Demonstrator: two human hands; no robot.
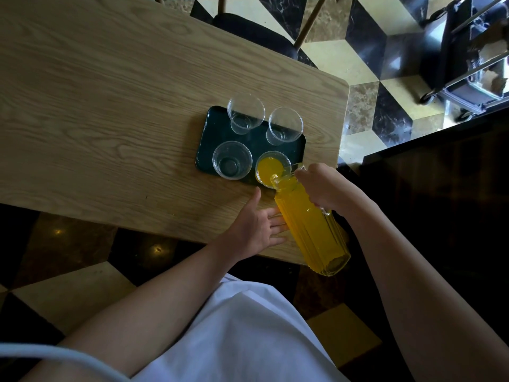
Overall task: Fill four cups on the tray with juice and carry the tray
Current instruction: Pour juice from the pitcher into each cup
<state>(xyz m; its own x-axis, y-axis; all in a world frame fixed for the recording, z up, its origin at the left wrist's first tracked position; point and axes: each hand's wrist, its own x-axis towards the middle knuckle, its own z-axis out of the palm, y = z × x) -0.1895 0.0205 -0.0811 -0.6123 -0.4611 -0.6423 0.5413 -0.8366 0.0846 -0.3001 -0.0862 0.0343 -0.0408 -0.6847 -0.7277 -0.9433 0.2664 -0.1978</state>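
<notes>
Firmly, the right hand [321, 186] curls its fingers round the handle of a ribbed glass pitcher [311, 224] full of orange juice, tipping it so the spout sits over the near right cup [272, 168], which already holds orange juice [270, 166] well up its sides. The left hand [256, 223] lies open with fingers straight, palm turned toward the pitcher, the fingertips touching or just beside its lower body; the thumb points up toward the tray. That tray [209, 136], dark green and rectangular with rounded corners, rests on a light wooden table [110, 92] near its right end. Four clear plastic cups stand on it in two rows: beside the filling one is the near left cup [232, 160], empty, and behind them the far left cup [246, 113] and the far right cup [285, 125], both empty too. Beyond the table a dark-seated chair [253, 31] stands on a floor [366, 64] tiled in black, cream and brown. A white garment [242, 334] fills the lower view.
</notes>
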